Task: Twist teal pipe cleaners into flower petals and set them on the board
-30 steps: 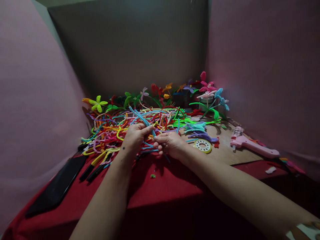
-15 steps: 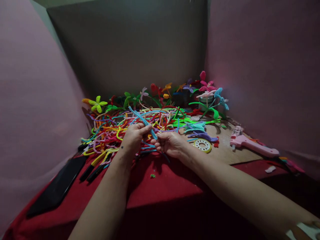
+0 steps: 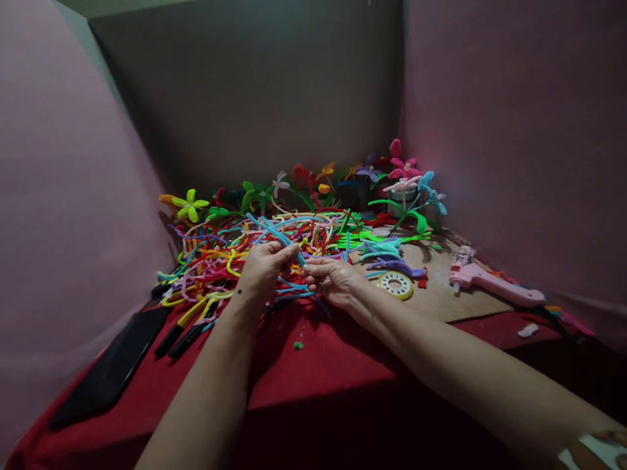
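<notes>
Light blue pipe cleaners (image 3: 274,230) are pinched in my left hand (image 3: 264,267), their two free ends spreading apart toward the back left. My right hand (image 3: 330,277) grips the near end of the same pipe cleaners between thumb and fingers, close beside the left fingertips. Both hands hover over the front of a tangled heap of many-coloured pipe cleaners (image 3: 210,261). More blue strands lie beneath and beside my fingers. The tip in my right fingers is mostly hidden.
Pipe-cleaner flowers (image 3: 191,205) line the back. At right, a pink glue gun (image 3: 499,281) and a yellow-rimmed roll (image 3: 396,285) lie on a brown board (image 3: 441,303). A black flat device (image 3: 110,369) rests at left on red cloth (image 3: 313,378), near black-handled tools (image 3: 183,341).
The free ends of the blue pipe cleaners have spread further apart. My right fingers have curled in a little around the near end; my left hand stays nearly still.
</notes>
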The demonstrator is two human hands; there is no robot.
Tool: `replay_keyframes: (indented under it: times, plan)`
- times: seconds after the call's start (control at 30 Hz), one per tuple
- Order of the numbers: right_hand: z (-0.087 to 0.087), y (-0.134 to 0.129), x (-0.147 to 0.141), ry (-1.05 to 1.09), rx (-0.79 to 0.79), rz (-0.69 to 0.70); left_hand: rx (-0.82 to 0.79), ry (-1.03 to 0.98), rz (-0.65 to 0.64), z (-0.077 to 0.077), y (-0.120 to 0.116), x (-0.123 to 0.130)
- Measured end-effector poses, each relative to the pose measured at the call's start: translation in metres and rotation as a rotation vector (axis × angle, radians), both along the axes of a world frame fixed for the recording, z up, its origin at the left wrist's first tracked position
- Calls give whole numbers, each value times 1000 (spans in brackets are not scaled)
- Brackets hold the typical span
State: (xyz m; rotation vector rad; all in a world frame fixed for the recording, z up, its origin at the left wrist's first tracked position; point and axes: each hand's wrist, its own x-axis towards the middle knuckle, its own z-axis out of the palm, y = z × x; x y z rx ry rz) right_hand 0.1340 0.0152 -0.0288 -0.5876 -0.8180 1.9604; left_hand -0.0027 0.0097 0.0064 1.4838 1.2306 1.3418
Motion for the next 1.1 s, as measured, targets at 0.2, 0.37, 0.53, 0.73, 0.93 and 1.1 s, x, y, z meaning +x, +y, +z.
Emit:
replay_keyframes:
  times: [0.2,0.37,0.53,0.73,0.93,1.1]
  plan:
    - [3,-4,2,-52,41,-118,8,9,28,2,-1,4]
    - [3,-4,4,-206,266,-73,-31,85,-25,-2,1,0]
    - [4,-4,4,-353,276,-120,-47,83,-49,-2,1,0]
    - [2,-3,4,-292,273,-83,-103,-113,-53,-1,2,2]
    - [3,-1,5,-212,238,-89,-106,-129,-70,-2,3,2]
    - [0,2,3,-217,185,-108,-86,-76,-60,-3,3,3]
